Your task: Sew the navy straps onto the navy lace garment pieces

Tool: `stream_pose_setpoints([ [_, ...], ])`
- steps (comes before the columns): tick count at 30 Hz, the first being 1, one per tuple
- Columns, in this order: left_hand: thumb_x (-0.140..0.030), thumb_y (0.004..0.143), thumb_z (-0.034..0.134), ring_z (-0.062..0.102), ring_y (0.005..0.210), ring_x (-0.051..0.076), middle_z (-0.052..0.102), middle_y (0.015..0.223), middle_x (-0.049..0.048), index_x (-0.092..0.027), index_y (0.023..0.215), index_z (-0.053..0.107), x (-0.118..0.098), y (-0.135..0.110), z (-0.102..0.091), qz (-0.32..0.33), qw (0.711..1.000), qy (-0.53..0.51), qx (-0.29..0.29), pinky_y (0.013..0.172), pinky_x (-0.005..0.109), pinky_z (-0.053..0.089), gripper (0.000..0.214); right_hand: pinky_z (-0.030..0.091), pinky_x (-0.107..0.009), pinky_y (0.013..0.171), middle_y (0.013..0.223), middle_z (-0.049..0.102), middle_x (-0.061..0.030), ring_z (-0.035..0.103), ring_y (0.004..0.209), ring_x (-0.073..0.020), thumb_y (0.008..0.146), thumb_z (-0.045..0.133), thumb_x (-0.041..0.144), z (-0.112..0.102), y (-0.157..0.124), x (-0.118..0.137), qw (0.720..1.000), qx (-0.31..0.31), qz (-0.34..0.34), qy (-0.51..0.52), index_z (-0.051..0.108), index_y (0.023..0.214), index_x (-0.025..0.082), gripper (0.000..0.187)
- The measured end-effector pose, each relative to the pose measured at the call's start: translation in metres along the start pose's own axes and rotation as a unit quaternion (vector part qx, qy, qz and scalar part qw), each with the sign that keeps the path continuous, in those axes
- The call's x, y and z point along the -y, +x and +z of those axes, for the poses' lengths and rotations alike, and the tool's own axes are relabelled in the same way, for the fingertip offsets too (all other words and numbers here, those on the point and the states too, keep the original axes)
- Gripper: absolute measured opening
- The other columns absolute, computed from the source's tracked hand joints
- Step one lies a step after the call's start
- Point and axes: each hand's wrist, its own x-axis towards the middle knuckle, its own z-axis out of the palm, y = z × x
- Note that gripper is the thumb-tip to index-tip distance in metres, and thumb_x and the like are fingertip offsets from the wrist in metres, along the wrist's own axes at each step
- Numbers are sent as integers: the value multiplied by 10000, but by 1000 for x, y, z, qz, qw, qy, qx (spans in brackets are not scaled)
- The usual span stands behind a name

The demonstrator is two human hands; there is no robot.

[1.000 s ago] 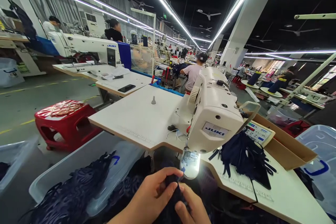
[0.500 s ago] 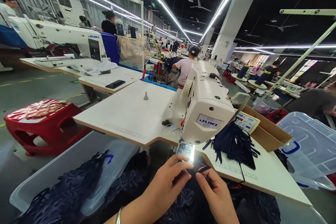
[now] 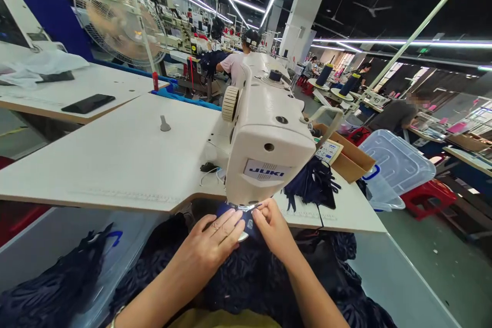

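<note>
A cream JUKI sewing machine stands on a white table in front of me. Dark navy lace fabric lies over my lap and runs up under the machine's head. My left hand rests on the fabric with its fingers stretched flat just left of the needle area. My right hand pinches the fabric edge right below the machine's head. The needle itself is hidden by the head and my fingers.
A clear bin of navy fabric sits at my lower left. A pile of navy pieces lies right of the machine, beside a cardboard box and a clear lid. A phone lies on the neighbouring table. Other workers sit farther back.
My view has swung right and closer to the machine. Both hands have carried the navy fabric forward from my lap up under the machine's head, the left hand flattening out.
</note>
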Motion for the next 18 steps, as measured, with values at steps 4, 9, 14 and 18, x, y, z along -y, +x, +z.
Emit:
stream_pose_setpoints([
  [4, -130, 905, 481, 516, 1249, 173, 582, 1327, 54, -253, 1320, 490, -1, -6, -1, 3, 1000, -6, 17, 1117, 357, 200, 433, 443, -235, 604, 688, 539, 37, 525, 614, -124, 913, 486, 292, -7, -15, -5, 997, -22, -64, -45, 559, 1043, 222, 165],
  [9, -114, 892, 483, 507, 1257, 167, 576, 1329, 54, -253, 1336, 475, -2, -9, 6, 1, 1000, -2, 5, 1135, 362, 124, 466, 475, -326, 929, 1152, 663, -48, 613, 1061, -198, 948, 454, 260, -8, -23, -7, 984, -14, -118, -134, 580, 1248, 268, 326],
  [14, -150, 922, 440, 554, 1205, 158, 592, 1311, 20, -280, 1328, 489, -5, -13, 16, -23, 997, 64, -30, 1123, 341, 134, 430, 485, -308, 839, 1000, 672, -51, 612, 946, -190, 946, 458, 255, -8, -6, 2, 985, -3, -110, -131, 633, 1122, 227, 249],
  [18, -237, 927, 489, 551, 1207, 165, 586, 1319, 44, -247, 1339, 482, -13, -13, 15, -81, 993, 75, -48, 1110, 342, 171, 412, 440, -273, 734, 807, 601, -19, 552, 799, -160, 934, 447, 186, -7, 7, 14, 978, 15, -135, -157, 616, 823, 206, 203],
])
